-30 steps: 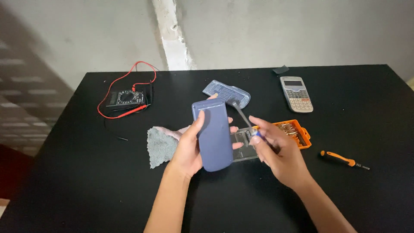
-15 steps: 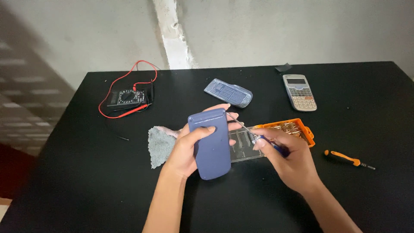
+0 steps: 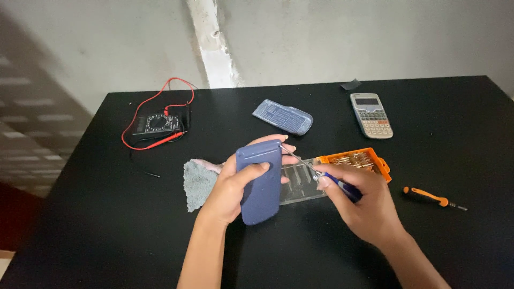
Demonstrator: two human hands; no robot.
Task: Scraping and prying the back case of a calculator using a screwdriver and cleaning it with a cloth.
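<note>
My left hand grips a blue-grey slab-shaped device and holds it tilted above the black table. My right hand holds a blue-handled screwdriver. Its thin metal shaft points up-left, and the tip meets the device's top right corner. Under both hands lies an orange bit case with a clear lid folded open. A grey cloth lies to the left of my left hand.
A black multimeter with red leads sits at the back left. A blue-grey cover and a grey calculator lie at the back. An orange-handled screwdriver rests right of the case. A small dark scrap lies by the far edge.
The device has tipped and lowered slightly in my left hand. My right hand has brought the screwdriver up, so its tip now touches the device's upper right corner.
</note>
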